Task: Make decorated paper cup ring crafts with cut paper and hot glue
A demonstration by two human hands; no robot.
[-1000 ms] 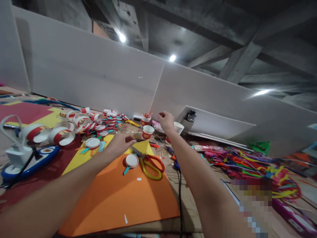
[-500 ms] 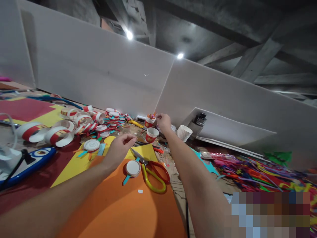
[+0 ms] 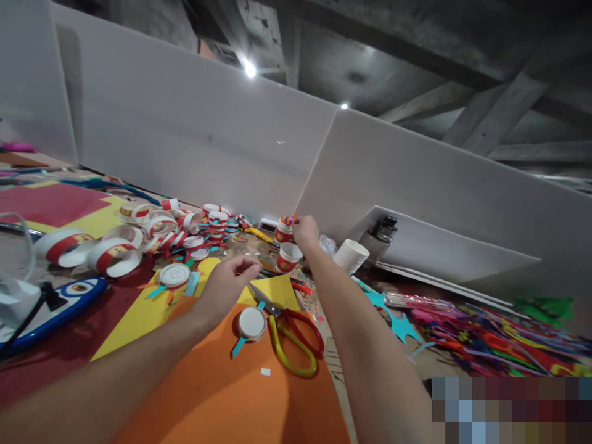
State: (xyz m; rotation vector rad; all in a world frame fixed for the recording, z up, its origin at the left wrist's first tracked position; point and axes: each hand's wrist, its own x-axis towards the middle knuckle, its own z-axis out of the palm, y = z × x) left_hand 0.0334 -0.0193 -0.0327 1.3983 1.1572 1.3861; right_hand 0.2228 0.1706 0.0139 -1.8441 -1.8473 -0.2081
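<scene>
My right hand (image 3: 306,232) reaches to the far cup (image 3: 283,230), a red and white paper cup with small orange and purple pieces in its mouth. Its fingers are curled at the rim, and whatever they pinch is hidden. In front of that stands another red and white paper cup (image 3: 288,257). My left hand (image 3: 230,280) hovers over the yellow sheet, thumb and fingers closed together; anything in them is too small to make out. Below it, a white paper disc (image 3: 252,324) with blue strips lies on the orange sheet (image 3: 222,394), beside scissors (image 3: 296,342) with red and yellow handles.
Red and white cup rings (image 3: 115,253) are piled at left, near a second disc (image 3: 174,275) with strips. Stacked white cups (image 3: 351,256) and a dark bottle (image 3: 380,237) stand at right. Colourful craft stems (image 3: 481,339) spread farther right. A white panel (image 3: 194,123) borders the back.
The view has shifted slightly, so everything sits a little farther right and mostly lower. Both hands keep nearly the same places, the right one still at the far cup.
</scene>
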